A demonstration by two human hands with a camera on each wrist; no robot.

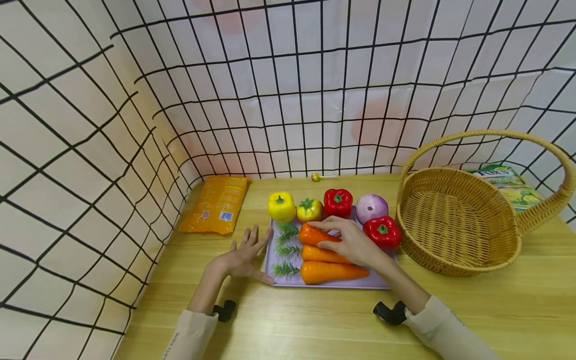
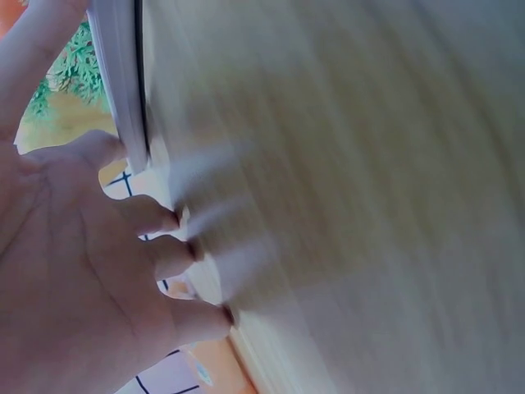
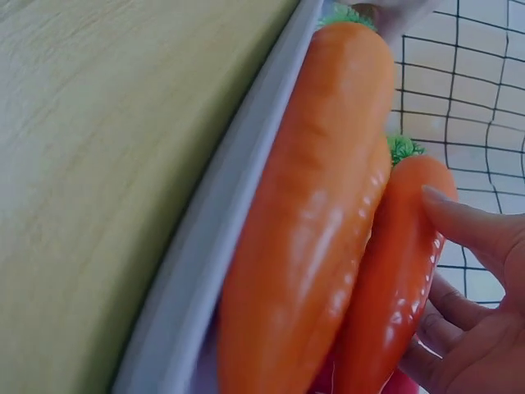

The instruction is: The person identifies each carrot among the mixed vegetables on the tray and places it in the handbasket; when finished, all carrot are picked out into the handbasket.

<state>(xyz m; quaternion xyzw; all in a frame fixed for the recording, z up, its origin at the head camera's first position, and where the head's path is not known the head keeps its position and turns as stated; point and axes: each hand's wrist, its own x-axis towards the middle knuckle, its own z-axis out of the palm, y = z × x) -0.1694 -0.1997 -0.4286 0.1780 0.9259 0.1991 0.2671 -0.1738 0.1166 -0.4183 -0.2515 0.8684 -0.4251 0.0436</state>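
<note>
On a light purple tray (image 1: 333,287) lie three orange carrots with green tops, side by side. My right hand (image 1: 353,242) holds the farthest carrot (image 1: 310,233), thumb on the near side and fingers round the far side; the right wrist view shows the thumb pressed on that carrot (image 3: 408,238). Nearer to me are the middle carrot (image 1: 321,253) and the front carrot (image 1: 330,272). At the tray's left edge rests my left hand (image 1: 240,260), fingers spread. In the left wrist view its thumb and index finger touch the tray's rim (image 2: 123,90), and the other fingertips rest on the table.
Along the tray's far side sit a yellow pepper (image 1: 281,207), a tomato (image 1: 309,210), a red pepper (image 1: 338,202) and an onion (image 1: 371,209). Another red pepper (image 1: 382,233) lies right. A wicker basket (image 1: 459,220), orange packet (image 1: 218,204), lollipop (image 1: 316,177) and green packet (image 1: 517,192) surround them.
</note>
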